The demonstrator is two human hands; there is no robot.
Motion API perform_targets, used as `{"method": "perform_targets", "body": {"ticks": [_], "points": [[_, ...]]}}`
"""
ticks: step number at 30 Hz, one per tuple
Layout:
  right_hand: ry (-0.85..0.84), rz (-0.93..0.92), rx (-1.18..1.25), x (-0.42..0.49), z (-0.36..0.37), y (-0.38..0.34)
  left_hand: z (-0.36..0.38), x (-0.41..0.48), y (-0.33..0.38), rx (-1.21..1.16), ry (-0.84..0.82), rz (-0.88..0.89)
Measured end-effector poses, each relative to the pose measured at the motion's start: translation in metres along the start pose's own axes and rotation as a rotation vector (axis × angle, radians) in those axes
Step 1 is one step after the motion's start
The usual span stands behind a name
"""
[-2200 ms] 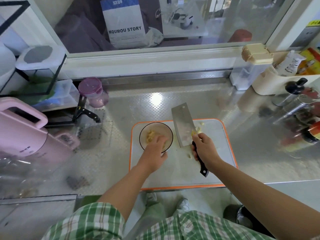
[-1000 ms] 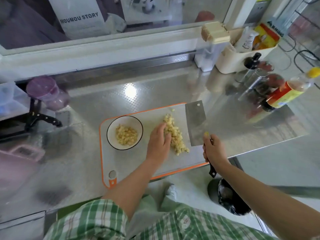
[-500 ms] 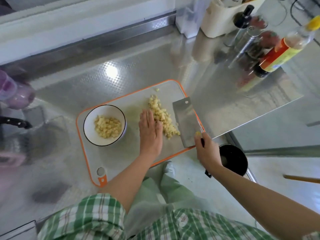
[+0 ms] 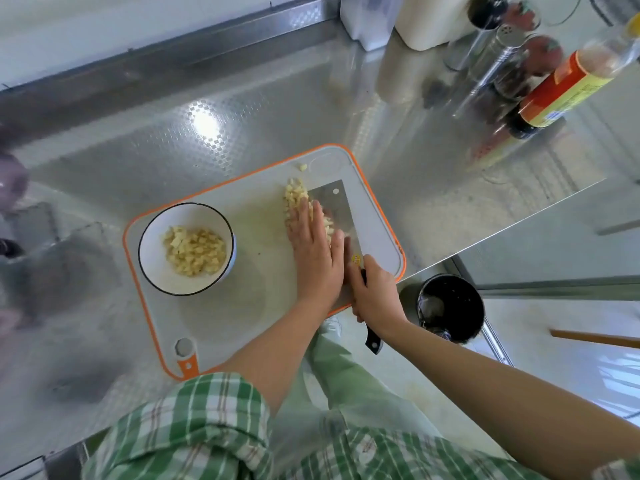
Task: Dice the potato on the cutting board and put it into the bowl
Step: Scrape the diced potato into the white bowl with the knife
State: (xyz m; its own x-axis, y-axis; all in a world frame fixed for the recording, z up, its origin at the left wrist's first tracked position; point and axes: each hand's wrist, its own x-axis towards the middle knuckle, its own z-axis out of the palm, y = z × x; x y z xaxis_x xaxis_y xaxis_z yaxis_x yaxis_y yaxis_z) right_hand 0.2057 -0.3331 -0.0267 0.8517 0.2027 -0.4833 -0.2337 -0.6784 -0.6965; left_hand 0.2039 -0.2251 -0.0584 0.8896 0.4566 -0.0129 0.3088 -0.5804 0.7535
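Left hand flat, fingers straight, pushing the potato dice sideways onto the knife. Right hand is wrapped round the knife handle; the blade lies flat or nearly so on the cutting board.

Risks as I see them:
- My left fingertips and palm edge sit right against the blade. If the sharp edge faces them (can't tell from here), a hard push cuts me.
- The pile is long and loose. Some of it is past the blade tip, so one scoop likely won't take it all.
- The blade is on the board's right side, close to the table edge. A slip sends dice off the board, maybe over the edge toward the black bucket below.
- The bowl is at the board's left end, well apart, already part full. Carrying a loaded blade across, any tilt sheds dice short of the rim.
- One stray piece at the far edge is easy to miss.
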Motion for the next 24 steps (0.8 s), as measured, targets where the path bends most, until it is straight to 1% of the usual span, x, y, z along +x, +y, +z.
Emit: {"method": "perform_targets", "body": {"ticks": [7,10,13,17,24], "points": [[-0.038,-0.012,0.189,-0.007,-0.005,-0.004,-0.002,0.0,0.007,0.014,0.067,0.047],[-0.047,-0.018,0.23,-0.011,-0.01,-0.012,-0.008,0.002,0.016,0.016,0.091,0.075],[-0.064,-0.045,0.241,-0.013,-0.011,-0.023,-0.023,0.004,0.022,0.017,0.129,0.068],[-0.103,-0.127,0.219,-0.016,-0.001,-0.05,-0.057,0.006,0.02,0.03,0.229,0.046],[-0.239,-0.289,0.166,-0.024,0.039,-0.102,-0.122,0.009,-0.01,0.045,0.412,-0.026]]}}
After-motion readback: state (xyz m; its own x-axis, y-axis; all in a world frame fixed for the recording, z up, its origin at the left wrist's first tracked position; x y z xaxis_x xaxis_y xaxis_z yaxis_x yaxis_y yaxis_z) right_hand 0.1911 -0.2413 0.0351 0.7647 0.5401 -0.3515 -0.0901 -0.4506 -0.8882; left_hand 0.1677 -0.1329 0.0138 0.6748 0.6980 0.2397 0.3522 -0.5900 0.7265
